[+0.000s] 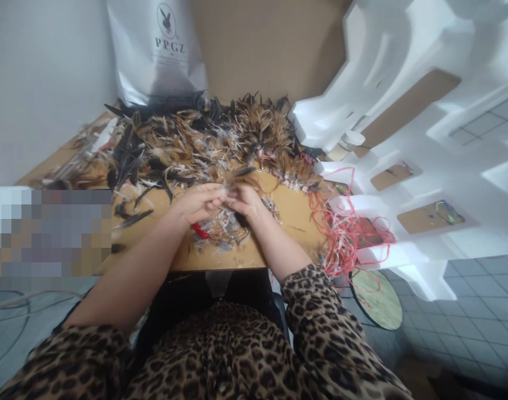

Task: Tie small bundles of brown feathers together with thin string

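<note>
My left hand point(202, 203) and my right hand point(242, 200) meet above the front of the table, fingertips pinched close together. Between them they grip a feather point(245, 173), brown with a dark tip, which sticks up past the right fingers; its lower end is hidden by the fingers. Just beyond my hands spreads a big heap of brown and black feathers point(183, 139). Under my wrists lie pale feather scraps point(227, 236), and beside the left wrist is a small red piece point(200, 230), whose kind I cannot make out.
A tangle of pink-red strips point(341, 239) hangs over the table's right side. White moulded foam point(387, 89) stands along the right. At the back is a silver-white bag point(154, 50). A round disc point(377, 300) sits below right. A blurred-out patch covers the left edge.
</note>
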{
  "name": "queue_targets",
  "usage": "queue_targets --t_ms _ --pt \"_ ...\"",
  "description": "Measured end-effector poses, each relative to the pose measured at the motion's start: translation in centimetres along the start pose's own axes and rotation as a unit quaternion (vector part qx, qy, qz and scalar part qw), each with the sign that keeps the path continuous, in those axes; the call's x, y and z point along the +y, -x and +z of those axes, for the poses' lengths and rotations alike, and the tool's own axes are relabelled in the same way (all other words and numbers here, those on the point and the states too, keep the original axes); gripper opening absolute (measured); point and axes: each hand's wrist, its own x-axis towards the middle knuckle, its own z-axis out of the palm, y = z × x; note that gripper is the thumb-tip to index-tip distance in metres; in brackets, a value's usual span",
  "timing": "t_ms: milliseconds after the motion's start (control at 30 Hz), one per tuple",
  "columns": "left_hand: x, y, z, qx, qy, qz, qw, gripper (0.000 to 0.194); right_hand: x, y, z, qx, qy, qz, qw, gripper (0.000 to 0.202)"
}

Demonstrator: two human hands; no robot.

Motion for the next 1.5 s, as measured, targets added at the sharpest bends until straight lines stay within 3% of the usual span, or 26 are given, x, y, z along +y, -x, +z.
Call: queue_targets --t_ms 133,233,367,533,700,967,1200,1500 --pt "0.7 0.1 0.3 0.031 0.163 0.002 0.986 0.015 -0.1 0.8 1.5 -0.021 -0.153 -0.038 0.987 0.014" --pt "0.7 0.2 0.4 0.050 0.221 -0.008 0.974 0.018 -0.2 1.1 2.5 -0.007 -0.173 -0.045 0.984 0.011" --pt "0.5 0.2 0.3 0.057 0.243 -0.009 0.968 0.019 -0.2 1.3 2.9 0.008 -0.140 -0.065 0.988 0.014" --pt "0.6 0.0 -0.1 0.043 0.267 -0.015 0.963 0.018 -0.5 1.5 2.9 -0.042 -0.098 -0.096 0.990 0.014" --pt "0.7 0.1 -0.3 0.030 0.277 -0.050 0.959 0.017 -1.2 1.9 2.5 -0.060 -0.041 -0.085 0.994 0.015" --pt "0.9 0.2 -0.1 0.071 0.263 -0.102 0.957 0.016 -2.0 1.9 1.2 -0.075 0.085 -0.060 0.992 0.027" --pt "0.8 0.1 -0.7 0.031 0.278 -0.141 0.950 0.018 -1.9 1.9 1.4 -0.063 0.086 -0.068 0.992 0.035" --pt "0.7 0.3 -0.5 0.043 0.261 -0.174 0.949 0.018 -2.0 1.8 0.7 -0.062 0.117 -0.096 0.987 0.037"
